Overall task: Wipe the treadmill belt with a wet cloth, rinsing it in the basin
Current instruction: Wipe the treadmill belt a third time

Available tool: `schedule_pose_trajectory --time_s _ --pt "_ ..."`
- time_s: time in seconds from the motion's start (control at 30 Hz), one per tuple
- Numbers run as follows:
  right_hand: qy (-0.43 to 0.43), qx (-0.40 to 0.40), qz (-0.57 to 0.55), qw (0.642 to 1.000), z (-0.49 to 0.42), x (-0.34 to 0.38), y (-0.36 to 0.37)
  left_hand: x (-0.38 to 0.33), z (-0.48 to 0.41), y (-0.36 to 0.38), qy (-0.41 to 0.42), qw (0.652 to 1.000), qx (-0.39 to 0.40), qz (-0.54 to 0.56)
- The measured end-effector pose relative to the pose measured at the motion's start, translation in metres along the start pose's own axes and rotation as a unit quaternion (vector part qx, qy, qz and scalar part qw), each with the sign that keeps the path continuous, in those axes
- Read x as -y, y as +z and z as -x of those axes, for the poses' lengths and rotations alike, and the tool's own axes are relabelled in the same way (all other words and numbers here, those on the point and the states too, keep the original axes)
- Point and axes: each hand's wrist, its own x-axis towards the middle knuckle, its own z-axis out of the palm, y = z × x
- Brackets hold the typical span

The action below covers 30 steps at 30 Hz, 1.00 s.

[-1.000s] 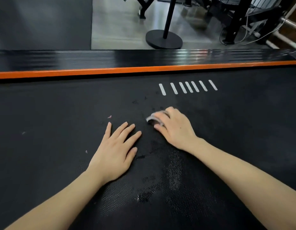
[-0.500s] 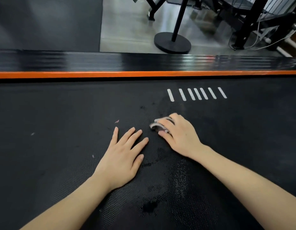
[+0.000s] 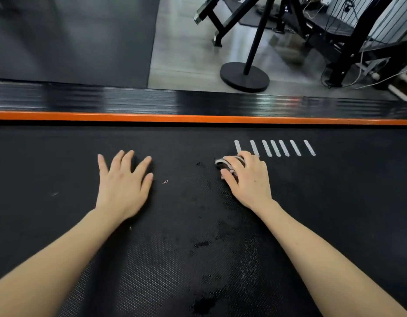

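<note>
the treadmill belt (image 3: 60,161) is black and fills most of the view, with an orange strip (image 3: 198,117) along its far edge and a grey floor (image 3: 186,53) behind it. the left hand (image 3: 123,179) lies flat on the belt, fingers straight and spread, holding nothing. the right hand (image 3: 250,179) has its fingers curled over a small bunched cloth (image 3: 228,164) and presses it on the belt, just beside a row of white stripes (image 3: 275,148); one finger covers the near end of a stripe. wet dark patches (image 3: 202,243) show on the belt between the forearms. a black round stand base (image 3: 244,76) and dark machine frames (image 3: 344,42) stand on the floor.
</note>
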Motion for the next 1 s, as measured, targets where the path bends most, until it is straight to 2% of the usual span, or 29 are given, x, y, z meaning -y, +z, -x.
schedule_pose_trajectory --time_s 0.13,0.27,0.33,0.4,0.47,0.53,0.63,0.67,0.73,0.77,0.83,0.93,1.0 --pt "-0.038 -0.027 0.004 0.999 -0.001 -0.003 0.007 0.000 0.001 0.016 -0.027 0.999 -0.004 0.029" --pt "-0.040 -0.007 0.020 0.999 -0.016 -0.015 0.011 0.004 0.002 0.016 -0.020 0.998 -0.008 0.053" --pt "0.045 0.001 0.037 0.998 -0.037 -0.022 0.015 0.004 0.001 0.017 -0.019 0.998 -0.007 0.057" --pt "0.172 0.009 0.048 0.984 -0.059 -0.020 0.020 0.003 0.002 0.019 -0.016 0.998 -0.013 0.057" --pt "0.221 0.009 0.032 0.975 -0.069 -0.002 0.023 0.003 0.000 0.020 -0.017 0.998 -0.022 0.056" --pt "0.162 0.014 -0.024 0.986 -0.059 0.023 0.021 0.003 0.000 0.021 -0.011 0.998 -0.016 0.052" --pt "-0.030 0.016 -0.106 0.994 -0.023 0.046 0.017 0.003 -0.001 0.020 -0.014 0.998 -0.021 0.052" --pt "-0.064 0.016 -0.114 0.991 -0.020 0.041 0.015 0.003 0.000 0.020 -0.013 0.998 -0.019 0.051" --pt "-0.066 0.006 -0.095 0.993 -0.033 0.020 0.015 0.003 0.001 0.020 -0.012 0.999 -0.017 0.049" --pt "-0.034 -0.008 -0.070 0.997 -0.042 0.007 0.018 0.003 0.001 0.019 -0.013 0.999 -0.017 0.047" --pt "0.088 -0.019 -0.025 0.996 -0.063 -0.021 0.025 0.003 0.001 0.019 -0.011 0.999 -0.019 0.046" --pt "0.309 -0.026 -0.003 0.951 -0.093 -0.039 0.030 0.002 0.001 0.020 -0.011 0.999 -0.021 0.037" --pt "0.365 -0.032 -0.012 0.930 -0.113 -0.024 0.035 0.002 0.000 0.021 -0.011 0.999 -0.023 0.033"
